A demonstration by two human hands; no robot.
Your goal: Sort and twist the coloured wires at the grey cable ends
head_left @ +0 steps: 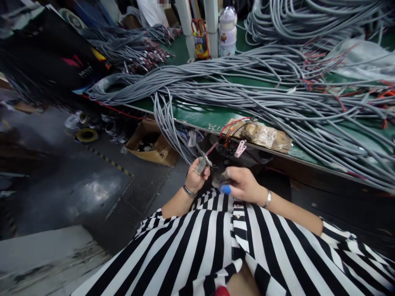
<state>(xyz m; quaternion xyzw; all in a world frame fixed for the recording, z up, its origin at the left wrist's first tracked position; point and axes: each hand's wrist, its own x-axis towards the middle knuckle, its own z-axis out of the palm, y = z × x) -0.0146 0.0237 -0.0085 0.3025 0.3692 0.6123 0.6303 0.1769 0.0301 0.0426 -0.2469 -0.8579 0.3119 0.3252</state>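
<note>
My left hand (196,177) is closed on the end of a grey cable, in front of the bench edge. Its thumb wears a grey cover (201,165), and thin loose wires stick out beside the fingertips. A bunch of grey cables (169,123) hangs over the edge down to this hand. To the right, a little apart, is my right hand (245,185), its fingers curled. A blue cover (226,189) sits on one of its digits. Something dark and blurred lies at those fingertips; its kind cannot be made out.
Long grey cables (197,70) lie across the green bench (197,113). At its edge are a taped cardboard piece (268,137) and a pink clip (240,149). A bottle (227,33) stands behind. Below are a cardboard box (154,150) and a yellow roll (86,135).
</note>
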